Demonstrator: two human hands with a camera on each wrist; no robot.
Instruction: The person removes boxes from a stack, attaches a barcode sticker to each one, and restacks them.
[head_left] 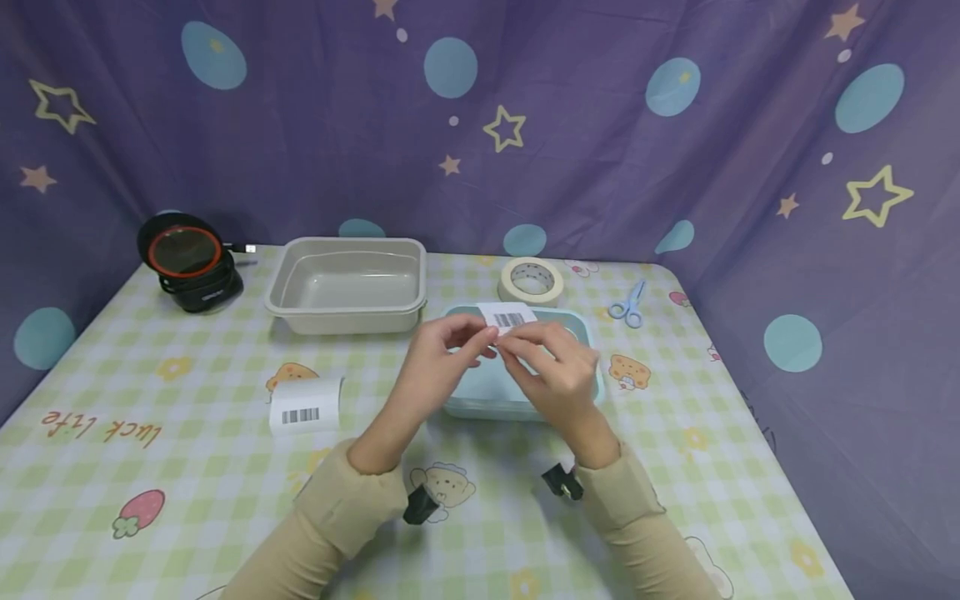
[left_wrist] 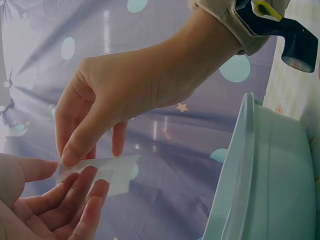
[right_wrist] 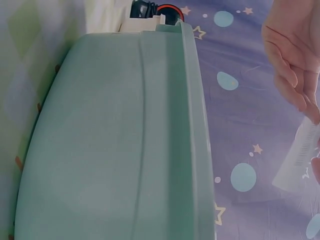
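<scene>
In the head view, a white barcode label [head_left: 510,315] is held up over the light-blue plastic container [head_left: 491,408]. My left hand [head_left: 438,358] pinches its near edge, thumb close to the right fingertips. My right hand [head_left: 561,367] pinches the same edge between thumb and fingers. Seen from the left wrist, the right hand [left_wrist: 120,90] reaches down to the label [left_wrist: 120,175], and the left hand's fingers lie against it from below. The right wrist view has the left hand [right_wrist: 295,55] at the label's [right_wrist: 297,155] top; most of the right hand is out of frame.
A second barcode label [head_left: 306,407] lies curled on the checked tablecloth. Behind stand a grey plastic bin [head_left: 348,321], a roll of masking tape [head_left: 531,283] and blue scissors [head_left: 630,307]. A black round device with an orange ring [head_left: 198,287] stands far left. A purple curtain [head_left: 570,183] hangs behind.
</scene>
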